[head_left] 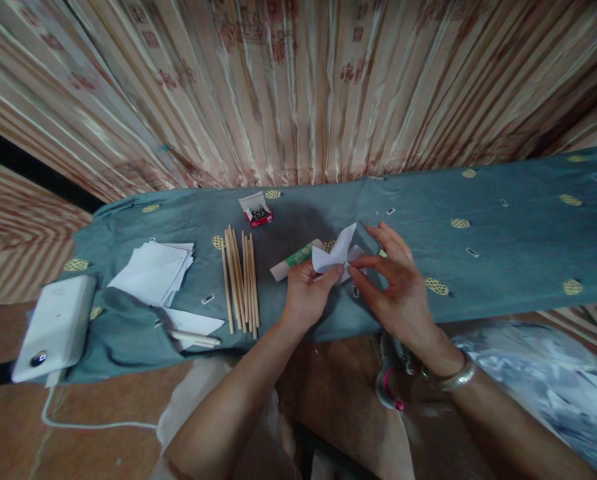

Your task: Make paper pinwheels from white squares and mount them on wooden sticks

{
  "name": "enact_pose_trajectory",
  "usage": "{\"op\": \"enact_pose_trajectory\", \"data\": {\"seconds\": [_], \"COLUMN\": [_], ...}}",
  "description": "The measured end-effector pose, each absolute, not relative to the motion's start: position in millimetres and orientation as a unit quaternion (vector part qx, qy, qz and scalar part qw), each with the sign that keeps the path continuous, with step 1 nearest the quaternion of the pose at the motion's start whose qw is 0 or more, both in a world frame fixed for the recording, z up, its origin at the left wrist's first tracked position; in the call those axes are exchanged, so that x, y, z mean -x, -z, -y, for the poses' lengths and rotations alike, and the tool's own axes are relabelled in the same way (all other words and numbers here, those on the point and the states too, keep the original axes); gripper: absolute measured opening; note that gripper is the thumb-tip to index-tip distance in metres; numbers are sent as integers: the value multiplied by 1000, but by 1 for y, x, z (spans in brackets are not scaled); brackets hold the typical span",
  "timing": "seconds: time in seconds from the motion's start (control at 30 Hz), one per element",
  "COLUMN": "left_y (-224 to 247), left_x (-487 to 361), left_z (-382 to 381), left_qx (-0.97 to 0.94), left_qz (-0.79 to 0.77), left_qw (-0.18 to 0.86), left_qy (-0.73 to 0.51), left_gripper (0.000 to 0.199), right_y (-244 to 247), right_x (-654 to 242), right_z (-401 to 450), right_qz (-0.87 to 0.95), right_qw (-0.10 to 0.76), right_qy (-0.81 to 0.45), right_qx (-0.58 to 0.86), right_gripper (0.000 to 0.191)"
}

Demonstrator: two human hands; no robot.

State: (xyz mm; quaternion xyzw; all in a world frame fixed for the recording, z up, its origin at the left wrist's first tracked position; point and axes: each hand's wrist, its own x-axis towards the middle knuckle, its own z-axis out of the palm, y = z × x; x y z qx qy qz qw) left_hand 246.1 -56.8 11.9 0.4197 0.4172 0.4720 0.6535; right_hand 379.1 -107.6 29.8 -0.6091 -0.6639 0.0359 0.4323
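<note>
A folded white paper pinwheel [334,259] is held up over the cloth-covered table, its corners curled toward the middle. My left hand [305,293] grips it from the left, thumb near the centre. From the right, the thumb and index finger of my right hand [403,293] pinch at the pinwheel's centre, the other fingers raised. Whether a pin is between those fingertips is too small to tell. Behind my left hand lies a green and white box [297,259], partly covered. Several wooden sticks [239,283] lie side by side just left of it.
Farther back, an open red box [257,215] holds small dark items. A stack of white paper [151,270] lies on the left, with a loose sheet [198,321] and short sticks [195,339] nearer the edge. A white device [58,327] with a cable sits at the left end.
</note>
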Motion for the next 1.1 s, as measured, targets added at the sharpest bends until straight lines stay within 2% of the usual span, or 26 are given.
{"op": "enact_pose_trajectory", "data": {"seconds": [0.83, 1.1], "left_y": [-9, -14], "left_x": [-241, -241], "left_z": [57, 55], "left_qx": [-527, -415], "left_qz": [-405, -431], "left_qw": [583, 646], "left_qy": [-468, -475], "left_gripper": [9, 15], "right_y": [-28, -36], "right_x": [-378, -376], "right_z": [107, 110], "right_qz": [687, 689], "right_qw": [418, 431], "right_qy": [16, 15], "right_qx": [594, 582], "right_gripper": [5, 8]}}
